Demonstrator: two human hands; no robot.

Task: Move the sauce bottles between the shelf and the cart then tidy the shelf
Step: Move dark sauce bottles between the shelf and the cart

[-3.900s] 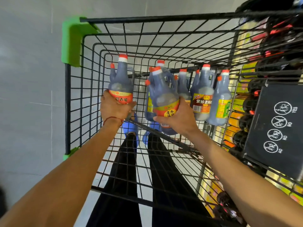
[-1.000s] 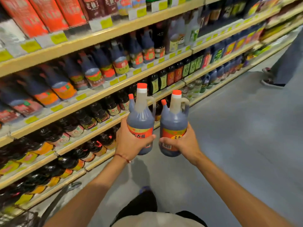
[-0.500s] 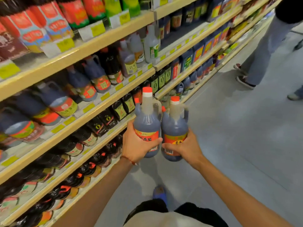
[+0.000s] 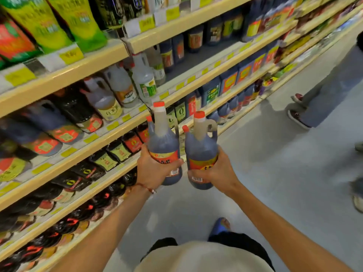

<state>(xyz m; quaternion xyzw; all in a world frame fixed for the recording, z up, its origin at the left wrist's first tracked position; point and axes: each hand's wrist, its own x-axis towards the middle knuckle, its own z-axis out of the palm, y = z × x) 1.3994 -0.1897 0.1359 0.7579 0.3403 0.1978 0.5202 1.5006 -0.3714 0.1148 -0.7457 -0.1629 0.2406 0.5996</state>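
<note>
1. So, a person stands in a shop aisle with a dark sauce bottle in each of the hands. Both bottles are upright with their orange caps up, held out over the floor (image 4: 275, 173) just beside the shelf (image 4: 110, 134).
2. The left hand (image 4: 155, 169) wraps round the lower body of the left bottle (image 4: 164, 142). The thumb lies across the orange label and the fingers curl behind it. A red cord (image 4: 146, 187) sits on that wrist.
3. The right hand (image 4: 214, 171) grips the right bottle (image 4: 200, 146) low down, with the thumb under the orange label next to a barcode sticker. That bottle's handle faces right.
4. The two bottles are side by side and really close, with the left one a bit higher. Honestly I can't tell whether they actually touch.
5. The shelf runs along the left in several tiers, with yellow price tags (image 4: 71, 54) on the edges. Green pouches (image 4: 78, 22) are on the top tier. Pale clear jugs (image 4: 143, 79) sit next to dark jugs with orange labels on the tier below. Rows of small dark bottles (image 4: 117, 152) fill the lower tiers. It's all a bit blurry.
6. Further down the aisle on the right are someone else's legs (image 4: 324, 99) in grey-blue trousers. The holder's blue shoe (image 4: 219, 226) pokes out at the bottom.
</note>
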